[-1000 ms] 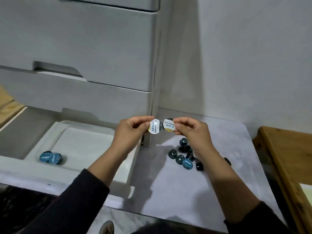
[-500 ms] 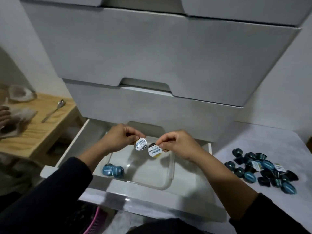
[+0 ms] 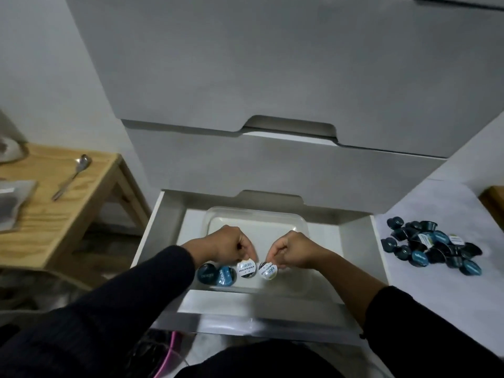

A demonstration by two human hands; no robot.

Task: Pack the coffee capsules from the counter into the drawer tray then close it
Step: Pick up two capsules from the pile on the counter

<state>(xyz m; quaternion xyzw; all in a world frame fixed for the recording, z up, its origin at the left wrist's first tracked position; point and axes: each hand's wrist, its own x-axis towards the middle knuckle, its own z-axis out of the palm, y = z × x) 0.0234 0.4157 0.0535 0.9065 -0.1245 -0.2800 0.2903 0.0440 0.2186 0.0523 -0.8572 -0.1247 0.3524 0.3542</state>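
At lower centre, two blue capsules lie in the clear tray. Beside them the left hand pinches a white-lidded capsule, lid up. The right hand pinches another. A capsule pile sits far right.

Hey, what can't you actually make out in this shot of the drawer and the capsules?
- Head view: whether the left hand's capsule and the right hand's capsule touch the tray; fingers hide their bodies.
- Capsule pile on the counter: exact count, overlapping and small.
- Item at left edge: cut off, blurred.
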